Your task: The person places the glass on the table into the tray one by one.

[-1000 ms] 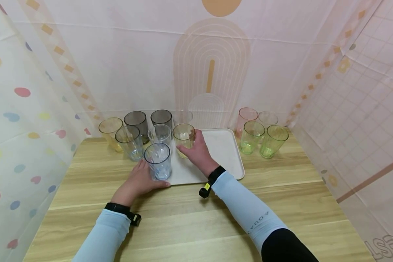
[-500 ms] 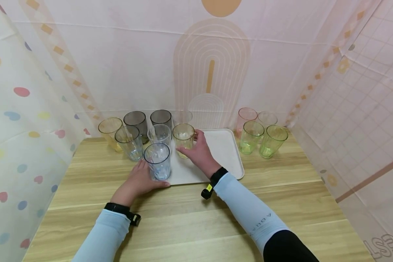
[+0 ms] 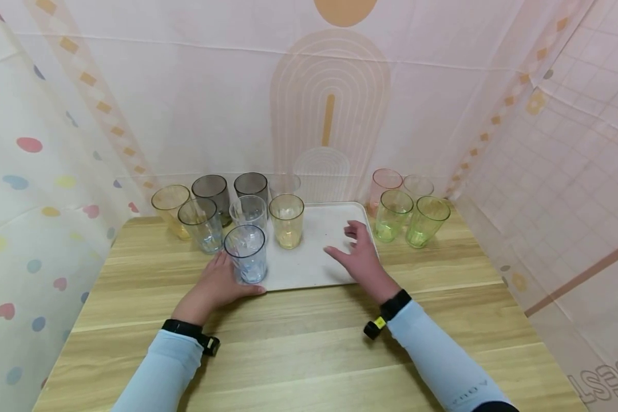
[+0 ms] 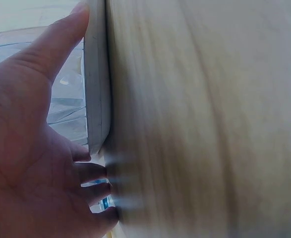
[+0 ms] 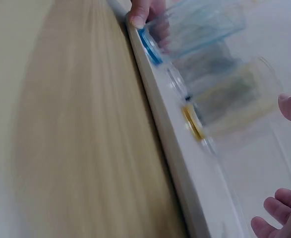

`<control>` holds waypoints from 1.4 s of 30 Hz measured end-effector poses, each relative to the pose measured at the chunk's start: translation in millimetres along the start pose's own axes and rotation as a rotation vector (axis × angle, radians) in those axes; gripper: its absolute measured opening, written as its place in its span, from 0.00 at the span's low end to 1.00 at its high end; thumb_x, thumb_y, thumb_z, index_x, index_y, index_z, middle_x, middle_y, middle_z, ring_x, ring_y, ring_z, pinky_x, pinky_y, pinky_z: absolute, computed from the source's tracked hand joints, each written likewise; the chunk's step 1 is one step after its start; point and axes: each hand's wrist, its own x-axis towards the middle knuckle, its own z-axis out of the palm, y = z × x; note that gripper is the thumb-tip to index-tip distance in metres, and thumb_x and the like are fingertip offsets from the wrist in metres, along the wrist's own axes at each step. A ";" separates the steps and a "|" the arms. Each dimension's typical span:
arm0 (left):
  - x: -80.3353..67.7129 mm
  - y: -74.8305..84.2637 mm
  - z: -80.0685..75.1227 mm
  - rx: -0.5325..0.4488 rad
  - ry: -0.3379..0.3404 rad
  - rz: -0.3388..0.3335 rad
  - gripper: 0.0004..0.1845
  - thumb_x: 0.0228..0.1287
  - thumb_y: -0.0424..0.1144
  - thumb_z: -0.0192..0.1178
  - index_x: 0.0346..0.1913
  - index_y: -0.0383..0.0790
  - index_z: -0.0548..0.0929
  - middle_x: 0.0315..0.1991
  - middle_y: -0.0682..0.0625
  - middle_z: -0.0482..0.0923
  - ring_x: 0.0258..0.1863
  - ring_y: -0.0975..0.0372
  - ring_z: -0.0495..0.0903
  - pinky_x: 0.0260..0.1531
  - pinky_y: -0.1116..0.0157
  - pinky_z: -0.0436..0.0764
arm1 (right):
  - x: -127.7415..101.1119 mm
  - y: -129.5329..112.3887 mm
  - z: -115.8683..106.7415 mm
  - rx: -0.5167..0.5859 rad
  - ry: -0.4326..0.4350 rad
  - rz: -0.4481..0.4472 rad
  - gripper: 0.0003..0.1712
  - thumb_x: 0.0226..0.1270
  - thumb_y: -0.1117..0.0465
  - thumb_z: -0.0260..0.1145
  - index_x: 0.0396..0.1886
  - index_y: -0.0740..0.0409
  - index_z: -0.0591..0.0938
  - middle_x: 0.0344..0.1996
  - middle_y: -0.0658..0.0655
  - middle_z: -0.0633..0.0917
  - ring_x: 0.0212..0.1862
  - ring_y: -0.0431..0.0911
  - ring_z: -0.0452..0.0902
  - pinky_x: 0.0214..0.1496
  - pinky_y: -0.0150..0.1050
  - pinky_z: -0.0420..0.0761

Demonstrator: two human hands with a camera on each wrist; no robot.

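Note:
A white tray lies on the wooden table. My left hand holds its front left corner, thumb along the front edge and fingers round the side. In the left wrist view that hand lies against the tray's edge. A blue glass stands upright on that corner, just above the hand. A yellow glass and a clear glass stand behind it on the tray. My right hand hovers over the tray's right half, fingers spread, holding nothing.
Left of the tray stand a yellow glass, a bluish glass and two grey glasses. To its right stand two green glasses, a pink one and a clear one. Patterned curtains close in three sides.
My right hand has let go of the yellow glass and drawn back to the right over the tray. The left hand and the glasses have stayed put.

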 end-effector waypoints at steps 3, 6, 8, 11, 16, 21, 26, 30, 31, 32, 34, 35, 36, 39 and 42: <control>0.3 -0.7 0.2 -0.002 -0.001 -0.004 0.83 0.52 0.79 0.76 0.84 0.16 0.45 0.85 0.19 0.44 0.85 0.28 0.43 0.85 0.34 0.46 | -14.1 6.9 -28.1 -0.005 0.026 0.021 0.52 0.72 0.55 0.82 0.83 0.64 0.61 0.74 0.71 0.71 0.78 0.63 0.68 0.82 0.61 0.70; 0.4 -1.3 0.5 -0.007 -0.003 -0.007 0.83 0.52 0.79 0.76 0.84 0.16 0.45 0.85 0.19 0.43 0.86 0.28 0.43 0.85 0.34 0.45 | -26.3 13.0 -56.6 0.000 0.073 0.052 0.50 0.74 0.55 0.81 0.82 0.65 0.61 0.74 0.71 0.71 0.77 0.64 0.68 0.81 0.61 0.71; 0.4 -1.4 0.7 -0.010 -0.004 -0.009 0.83 0.52 0.79 0.76 0.85 0.17 0.45 0.85 0.19 0.43 0.86 0.28 0.43 0.85 0.34 0.45 | -33.4 17.4 -74.7 0.017 0.119 0.070 0.48 0.75 0.55 0.80 0.81 0.66 0.62 0.74 0.71 0.72 0.76 0.64 0.68 0.80 0.59 0.72; 0.2 -1.3 0.5 -0.012 -0.005 -0.010 0.83 0.52 0.79 0.76 0.85 0.17 0.45 0.85 0.19 0.44 0.86 0.28 0.43 0.85 0.34 0.46 | -41.1 23.7 -99.6 0.049 0.210 0.091 0.46 0.76 0.55 0.79 0.80 0.67 0.62 0.72 0.72 0.73 0.74 0.61 0.70 0.77 0.52 0.74; -0.1 0.1 -0.2 -0.012 -0.004 -0.004 0.82 0.52 0.78 0.77 0.84 0.16 0.45 0.85 0.19 0.44 0.85 0.28 0.43 0.85 0.34 0.46 | -45.8 32.1 -132.2 0.031 0.385 0.105 0.44 0.75 0.53 0.79 0.77 0.66 0.64 0.66 0.68 0.75 0.65 0.56 0.75 0.62 0.35 0.79; 0.0 0.1 0.2 0.000 0.003 -0.002 0.82 0.52 0.78 0.76 0.84 0.16 0.46 0.85 0.18 0.45 0.85 0.27 0.44 0.85 0.34 0.46 | -37.5 42.3 -154.4 0.009 0.490 0.133 0.45 0.74 0.49 0.79 0.76 0.61 0.63 0.63 0.59 0.71 0.66 0.53 0.71 0.56 0.33 0.78; 0.3 -0.1 0.6 -0.001 0.003 -0.002 0.83 0.52 0.79 0.76 0.84 0.16 0.45 0.85 0.18 0.44 0.85 0.27 0.44 0.85 0.34 0.46 | -18.3 51.7 -166.4 0.020 0.486 0.141 0.55 0.74 0.47 0.79 0.84 0.58 0.55 0.74 0.62 0.65 0.75 0.55 0.64 0.71 0.45 0.73; -0.9 0.5 -0.4 0.003 -0.008 -0.011 0.83 0.53 0.79 0.76 0.84 0.15 0.45 0.85 0.18 0.43 0.85 0.27 0.43 0.85 0.34 0.46 | -3.6 60.5 -171.6 0.035 0.419 0.129 0.60 0.73 0.49 0.80 0.90 0.51 0.49 0.83 0.63 0.60 0.82 0.57 0.59 0.84 0.52 0.65; -1.3 0.7 -0.7 0.004 -0.011 -0.015 0.83 0.53 0.79 0.76 0.84 0.14 0.45 0.85 0.18 0.43 0.85 0.27 0.43 0.85 0.34 0.46 | -1.1 62.1 -172.4 0.037 0.404 0.121 0.61 0.73 0.49 0.80 0.90 0.50 0.49 0.84 0.63 0.60 0.83 0.56 0.59 0.85 0.52 0.63; -1.8 0.9 -1.2 0.005 -0.015 -0.017 0.83 0.53 0.79 0.76 0.83 0.14 0.45 0.84 0.17 0.42 0.85 0.26 0.43 0.85 0.33 0.46 | 1.2 63.8 -173.1 0.042 0.390 0.115 0.62 0.73 0.50 0.81 0.91 0.48 0.48 0.84 0.63 0.61 0.84 0.56 0.58 0.86 0.52 0.61; -2.2 1.4 -1.7 0.001 -0.017 -0.019 0.83 0.53 0.79 0.76 0.83 0.14 0.44 0.84 0.17 0.42 0.85 0.26 0.43 0.85 0.33 0.46 | 5.9 67.7 -173.9 0.070 0.366 0.106 0.62 0.73 0.51 0.81 0.91 0.45 0.48 0.85 0.62 0.62 0.84 0.56 0.58 0.87 0.52 0.60; -2.2 1.4 -1.9 0.000 -0.018 -0.020 0.83 0.53 0.78 0.76 0.83 0.14 0.45 0.84 0.17 0.42 0.85 0.26 0.43 0.85 0.33 0.46 | 7.6 69.4 -174.2 0.083 0.356 0.100 0.62 0.73 0.52 0.81 0.91 0.44 0.48 0.85 0.61 0.62 0.84 0.55 0.57 0.88 0.51 0.59; -2.3 1.7 -2.0 -0.004 -0.016 -0.020 0.83 0.53 0.78 0.76 0.83 0.14 0.45 0.84 0.17 0.42 0.85 0.26 0.43 0.85 0.33 0.46 | 9.5 71.0 -174.4 0.094 0.348 0.099 0.62 0.73 0.53 0.80 0.92 0.43 0.48 0.85 0.61 0.62 0.85 0.55 0.57 0.88 0.51 0.58; -1.6 1.5 -1.8 -0.010 -0.014 -0.018 0.83 0.53 0.79 0.76 0.84 0.15 0.45 0.84 0.18 0.43 0.85 0.26 0.43 0.85 0.33 0.46 | 13.7 75.4 -174.4 0.110 0.335 0.100 0.59 0.75 0.55 0.79 0.92 0.43 0.49 0.85 0.60 0.63 0.84 0.54 0.57 0.88 0.52 0.58; -1.1 0.9 -1.3 -0.012 -0.013 -0.015 0.83 0.52 0.79 0.76 0.84 0.15 0.45 0.84 0.18 0.43 0.85 0.26 0.44 0.85 0.33 0.47 | 15.3 75.6 -173.4 0.091 0.338 0.106 0.56 0.77 0.56 0.77 0.91 0.46 0.51 0.84 0.62 0.65 0.83 0.56 0.59 0.87 0.53 0.60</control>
